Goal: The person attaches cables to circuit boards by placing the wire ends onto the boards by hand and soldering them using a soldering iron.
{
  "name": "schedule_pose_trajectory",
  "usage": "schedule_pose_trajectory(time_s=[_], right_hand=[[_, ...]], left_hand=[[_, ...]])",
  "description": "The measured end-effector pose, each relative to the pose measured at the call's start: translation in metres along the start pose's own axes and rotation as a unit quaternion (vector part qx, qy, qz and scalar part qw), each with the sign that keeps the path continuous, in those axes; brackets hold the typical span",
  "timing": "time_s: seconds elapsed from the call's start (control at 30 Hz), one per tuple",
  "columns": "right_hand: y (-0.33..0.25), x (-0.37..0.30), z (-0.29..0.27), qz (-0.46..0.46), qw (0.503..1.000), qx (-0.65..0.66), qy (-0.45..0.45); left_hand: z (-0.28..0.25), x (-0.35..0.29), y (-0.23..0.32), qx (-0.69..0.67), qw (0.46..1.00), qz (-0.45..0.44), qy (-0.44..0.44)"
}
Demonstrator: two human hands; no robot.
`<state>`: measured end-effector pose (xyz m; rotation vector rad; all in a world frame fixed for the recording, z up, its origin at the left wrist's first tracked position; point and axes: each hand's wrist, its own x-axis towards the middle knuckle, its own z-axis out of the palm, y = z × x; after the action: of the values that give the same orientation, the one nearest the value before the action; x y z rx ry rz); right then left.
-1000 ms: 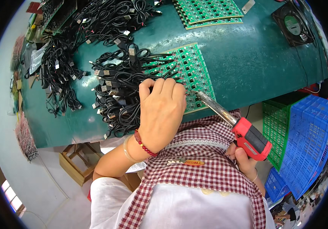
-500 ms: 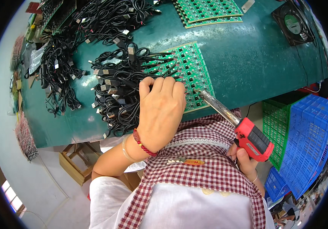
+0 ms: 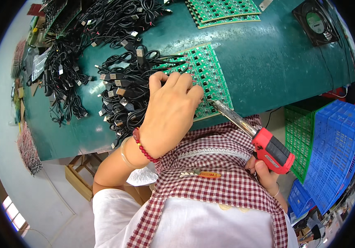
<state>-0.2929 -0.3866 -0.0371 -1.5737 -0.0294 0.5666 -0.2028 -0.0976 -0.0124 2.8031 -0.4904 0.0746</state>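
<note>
Circuit board panel [image 3: 212, 68], green and dense with small parts, lies on the green table [image 3: 260, 66] near the edge before you, its left part covered by a heap of black cables [image 3: 130, 84]. Your left hand [image 3: 171, 107] arches over the panel's near part with bent fingers; their tips are hidden, so you cannot tell what they pinch, if anything. Your right hand [image 3: 266, 175] grips a red-handled soldering iron [image 3: 274, 152], its metal tip at the board, just beside your left fingers. That closeness looks like the chief hazard: if the iron is hot, a small slip could burn you. A snag in the crowded cables could strain a joint, a straying tip could bridge neighbouring contacts, and a lowered shaft could scorch your checked apron [image 3: 243, 165].
</note>
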Motion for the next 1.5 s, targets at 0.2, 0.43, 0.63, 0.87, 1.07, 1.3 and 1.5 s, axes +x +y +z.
schedule_pose_trajectory(time_s=[0.2, 0.43, 0.63, 0.87, 1.07, 1.3, 1.5], right_hand=[[-0.007, 0.003, 0.007, 0.005, 0.999, 0.018, 0.033], [-0.004, 0.001, 0.006, -0.002, 0.999, -0.032, 0.020], [-0.001, -0.004, -0.001, 0.029, 0.997, 0.068, 0.017], [-0.001, -0.002, 0.001, 0.011, 0.997, 0.070, 0.019], [-0.005, 0.005, 0.003, -0.053, 0.995, 0.042, 0.078], [-0.006, 0.013, 0.006, -0.103, 0.982, 0.056, 0.150], [-0.010, 0.014, 0.007, -0.119, 0.983, 0.057, 0.128]], left_hand=[[0.000, 0.003, 0.001, 0.012, 1.000, 0.010, -0.019], [0.000, 0.004, 0.001, 0.003, 1.000, 0.017, -0.018], [0.000, 0.004, 0.000, 0.003, 1.000, 0.013, -0.024], [-0.001, 0.003, 0.002, 0.016, 1.000, 0.012, -0.016], [-0.003, 0.001, 0.007, 0.062, 0.998, 0.014, -0.019], [-0.050, 0.049, -0.039, 0.082, 0.993, -0.018, 0.079], [-0.050, 0.115, -0.144, 0.163, 0.976, 0.086, 0.113]])
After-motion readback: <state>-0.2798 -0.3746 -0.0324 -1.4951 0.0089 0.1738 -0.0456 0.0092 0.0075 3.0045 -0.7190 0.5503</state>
